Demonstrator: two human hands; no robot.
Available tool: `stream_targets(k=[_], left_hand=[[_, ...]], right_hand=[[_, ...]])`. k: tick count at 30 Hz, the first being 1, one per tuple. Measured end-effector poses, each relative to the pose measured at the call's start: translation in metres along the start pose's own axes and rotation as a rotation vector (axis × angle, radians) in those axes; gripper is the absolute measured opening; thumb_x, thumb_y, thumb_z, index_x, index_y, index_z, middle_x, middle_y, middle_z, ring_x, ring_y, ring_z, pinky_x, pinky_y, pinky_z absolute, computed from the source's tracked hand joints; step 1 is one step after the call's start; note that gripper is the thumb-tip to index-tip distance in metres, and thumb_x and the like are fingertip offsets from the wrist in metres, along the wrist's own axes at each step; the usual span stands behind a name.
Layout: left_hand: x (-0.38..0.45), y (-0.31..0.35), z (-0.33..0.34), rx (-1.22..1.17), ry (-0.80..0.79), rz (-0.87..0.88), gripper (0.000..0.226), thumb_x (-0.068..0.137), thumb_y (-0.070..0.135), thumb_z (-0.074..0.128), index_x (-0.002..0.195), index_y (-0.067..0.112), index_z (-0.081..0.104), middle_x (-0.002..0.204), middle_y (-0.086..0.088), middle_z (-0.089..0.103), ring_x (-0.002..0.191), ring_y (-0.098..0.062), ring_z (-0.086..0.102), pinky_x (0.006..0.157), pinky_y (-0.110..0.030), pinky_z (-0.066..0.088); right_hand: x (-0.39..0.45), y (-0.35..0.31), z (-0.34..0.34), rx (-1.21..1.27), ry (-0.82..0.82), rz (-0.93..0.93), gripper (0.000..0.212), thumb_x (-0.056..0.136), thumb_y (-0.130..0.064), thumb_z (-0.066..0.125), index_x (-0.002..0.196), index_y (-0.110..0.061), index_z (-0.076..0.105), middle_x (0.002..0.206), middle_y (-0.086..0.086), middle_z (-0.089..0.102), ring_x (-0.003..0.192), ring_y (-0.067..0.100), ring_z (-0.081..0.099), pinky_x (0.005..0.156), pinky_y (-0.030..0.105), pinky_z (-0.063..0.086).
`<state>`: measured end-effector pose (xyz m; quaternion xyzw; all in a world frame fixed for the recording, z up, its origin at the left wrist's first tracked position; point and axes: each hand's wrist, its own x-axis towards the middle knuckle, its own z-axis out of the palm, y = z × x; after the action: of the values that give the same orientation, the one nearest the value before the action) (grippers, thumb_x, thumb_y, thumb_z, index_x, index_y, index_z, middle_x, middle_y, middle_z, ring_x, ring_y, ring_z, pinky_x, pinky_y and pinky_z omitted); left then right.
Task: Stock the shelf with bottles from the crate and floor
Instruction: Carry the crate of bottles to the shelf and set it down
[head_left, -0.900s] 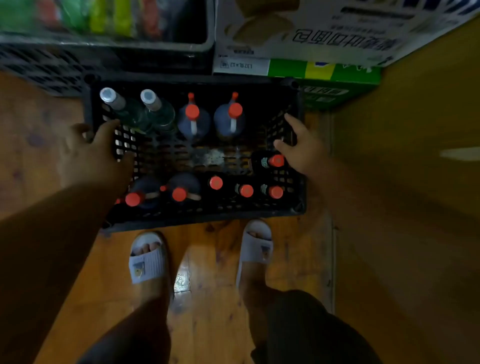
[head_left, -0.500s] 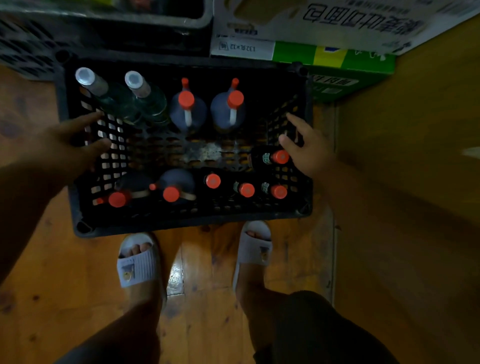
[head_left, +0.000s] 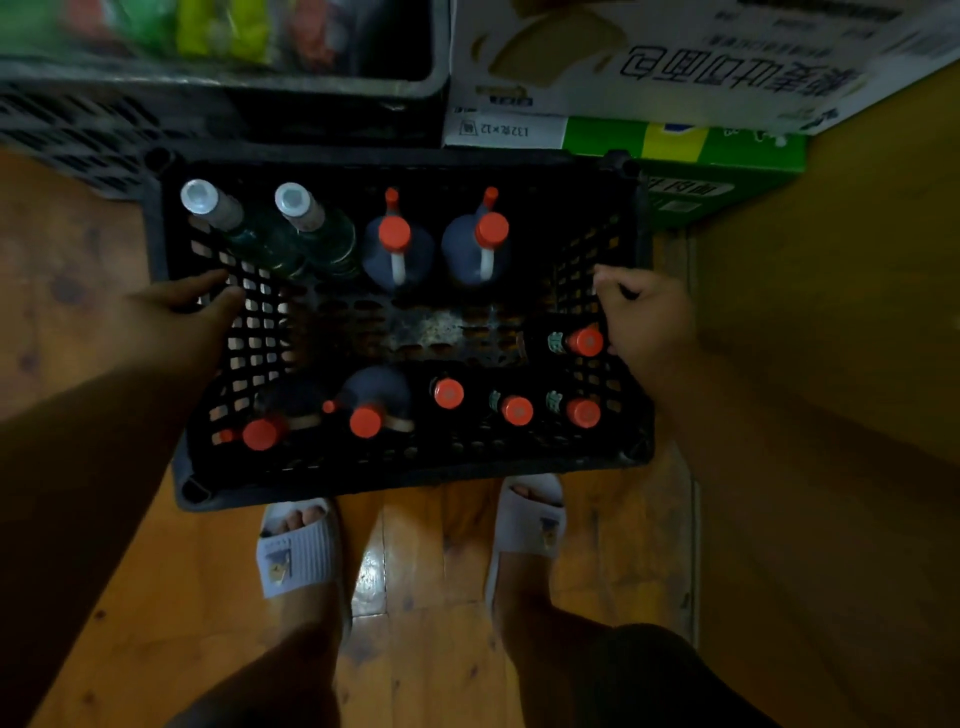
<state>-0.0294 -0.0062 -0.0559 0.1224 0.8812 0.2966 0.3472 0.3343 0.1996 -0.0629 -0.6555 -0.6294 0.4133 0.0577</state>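
Fingers, right hand (head_left: 647, 322): curled over the crate's (head_left: 415, 467) right rim at 3 o'clock, gripping it, knuckles up.
Fingers, left hand (head_left: 182, 317): laid along the crate's left wall at 9 o'clock, thumb and forefinger close together at the rim; whether they really clasped it could not be told through the blur.
Arms: both forearms ran in from the lower corners, spread wide to either side of the crate.
Crate: black lattice plastic, on the wooden floor (head_left: 415, 597) just ahead of two white slippers (head_left: 298, 551).
Far row: two silver-capped green bottles (head_left: 311, 223) at 11 o'clock, leaning; beside them two dark red-capped jugs (head_left: 397, 249) with white handles at 12 o'clock.
Near row: two more dark jugs (head_left: 374, 400) at 7 o'clock, then three small red-capped bottles (head_left: 517, 410) toward 5 o'clock.
Lone bottle (head_left: 584, 342): red-capped, just beside the right hand's heel.
Hidden or unclear: bottle bodies were lost in shadow, labels unreadable; the left hand's fingertips were smeared by motion; the grey bin (head_left: 218, 78) and white carton (head_left: 675, 62) at 12 o'clock were cut off by the top edge, with a green box (head_left: 727, 150) under the carton.
Change from half a second before: the right hand had gone from open fingers touching the rim to a closed grip over it; the left hand had drawn in to the wall; the bottles kept their places.
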Motion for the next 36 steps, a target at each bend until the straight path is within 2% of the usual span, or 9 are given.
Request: stream_targets(k=[4, 8, 13, 18, 20, 23, 28, 31, 36], left_hand=[[-0.041, 0.022, -0.039, -0.006, 0.001, -0.035, 0.024, 0.083, 0.054, 0.067, 0.107, 0.056, 0.064, 0.112, 0.000, 0.069, 0.076, -0.014, 0.066, 0.066, -0.029, 0.056], [-0.100, 0.072, -0.107, 0.060, -0.003, -0.076, 0.039, 0.082, 0.051, 0.070, 0.120, 0.043, 0.065, 0.098, -0.005, 0.071, 0.055, -0.022, 0.060, 0.051, -0.024, 0.052], [-0.207, 0.147, -0.217, 0.134, -0.016, -0.137, 0.037, 0.090, 0.042, 0.066, 0.126, 0.035, 0.063, 0.096, -0.008, 0.065, 0.054, -0.019, 0.057, 0.047, -0.020, 0.041], [-0.297, 0.174, -0.313, 0.084, 0.138, -0.152, 0.031, 0.090, 0.043, 0.066, 0.117, 0.029, 0.070, 0.089, -0.006, 0.069, 0.050, -0.025, 0.060, 0.048, -0.023, 0.045], [-0.317, 0.174, -0.342, 0.032, 0.179, -0.192, 0.030, 0.089, 0.043, 0.067, 0.114, 0.027, 0.072, 0.090, -0.005, 0.070, 0.050, -0.027, 0.060, 0.051, -0.028, 0.051], [-0.338, 0.167, -0.381, -0.018, 0.245, -0.230, 0.027, 0.088, 0.045, 0.067, 0.109, 0.029, 0.073, 0.091, -0.006, 0.072, 0.049, -0.031, 0.062, 0.052, -0.033, 0.055], [-0.371, 0.151, -0.421, -0.100, 0.352, -0.333, 0.024, 0.089, 0.045, 0.066, 0.109, 0.032, 0.072, 0.089, 0.002, 0.068, 0.049, -0.027, 0.060, 0.048, -0.031, 0.052], [-0.396, 0.135, -0.435, -0.187, 0.458, -0.427, 0.022, 0.089, 0.045, 0.066, 0.109, 0.035, 0.071, 0.081, 0.011, 0.065, 0.049, -0.028, 0.061, 0.052, -0.038, 0.055], [-0.446, 0.110, -0.431, -0.307, 0.684, -0.622, 0.026, 0.086, 0.044, 0.068, 0.110, 0.034, 0.073, 0.107, -0.001, 0.073, 0.057, -0.022, 0.057, 0.071, -0.035, 0.058]], right_hand=[[-0.033, -0.043, -0.034, 0.012, 0.003, 0.018, 0.029, 0.093, -0.042, 0.061, 0.116, -0.028, 0.072, 0.125, -0.005, 0.067, 0.110, 0.020, 0.064, 0.086, 0.048, 0.058], [-0.081, -0.111, -0.095, -0.047, -0.024, -0.011, 0.028, 0.094, -0.035, 0.064, 0.120, -0.025, 0.070, 0.124, 0.004, 0.067, 0.110, 0.026, 0.064, 0.086, 0.051, 0.058], [-0.149, -0.222, -0.183, -0.190, -0.145, -0.080, 0.026, 0.099, -0.024, 0.058, 0.121, -0.030, 0.069, 0.118, 0.009, 0.069, 0.075, 0.023, 0.064, 0.070, 0.046, 0.061], [-0.212, -0.342, -0.232, -0.303, -0.177, -0.246, 0.030, 0.095, -0.021, 0.059, 0.123, -0.026, 0.069, 0.111, 0.010, 0.070, 0.072, 0.024, 0.063, 0.071, 0.045, 0.060], [-0.230, -0.381, -0.234, -0.346, -0.180, -0.316, 0.030, 0.093, -0.021, 0.060, 0.121, -0.025, 0.071, 0.111, 0.008, 0.071, 0.069, 0.024, 0.063, 0.071, 0.044, 0.060], [-0.251, -0.433, -0.224, -0.388, -0.190, -0.407, 0.029, 0.089, -0.026, 0.064, 0.116, -0.028, 0.073, 0.109, 0.005, 0.073, 0.080, 0.028, 0.067, 0.076, 0.041, 0.059], [-0.264, -0.490, -0.187, -0.461, -0.294, -0.503, 0.027, 0.090, -0.027, 0.063, 0.114, -0.027, 0.073, 0.098, 0.008, 0.073, 0.066, 0.027, 0.064, 0.070, 0.042, 0.059], [-0.266, -0.524, -0.149, -0.468, -0.395, -0.587, 0.025, 0.089, -0.027, 0.064, 0.112, -0.028, 0.074, 0.101, 0.007, 0.074, 0.077, 0.029, 0.067, 0.073, 0.043, 0.060], [-0.279, -0.572, -0.082, -0.473, -0.587, -0.747, 0.025, 0.085, -0.029, 0.065, 0.107, -0.029, 0.076, 0.094, 0.001, 0.072, 0.083, 0.029, 0.069, 0.076, 0.047, 0.060]])
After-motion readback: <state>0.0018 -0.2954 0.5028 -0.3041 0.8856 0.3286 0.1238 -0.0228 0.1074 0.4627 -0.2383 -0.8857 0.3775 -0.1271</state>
